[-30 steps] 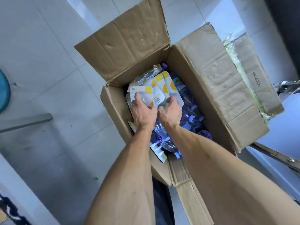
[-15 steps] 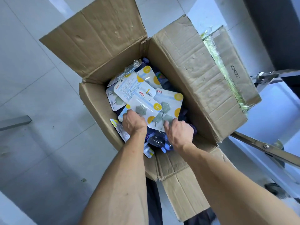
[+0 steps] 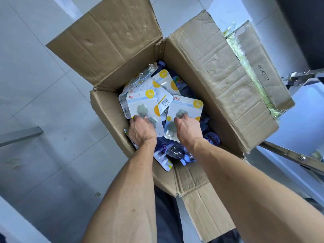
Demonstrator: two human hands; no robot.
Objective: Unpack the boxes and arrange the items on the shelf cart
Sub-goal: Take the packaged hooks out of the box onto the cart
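Observation:
An open cardboard box (image 3: 206, 81) stands on the floor with its flaps folded out. Inside lie several white blister cards with yellow dots and grey hooks, on top of blue-capped clear bottles (image 3: 211, 138). My left hand (image 3: 141, 131) grips the lower edge of one blister card (image 3: 142, 104), with more cards stacked behind it. My right hand (image 3: 188, 129) grips the lower part of a second card (image 3: 185, 107). Both cards are tilted up above the heap.
Grey tiled floor (image 3: 52, 102) spreads to the left, with a grey bar (image 3: 19, 135) lying on it. At the right edge stands a metal-framed cart (image 3: 298, 158) with a pale shelf surface. My dark trousers show under the box's near flap.
Both hands moved apart from the middle of the heap. Each has pulled up its own blister card, and the stack has fanned out.

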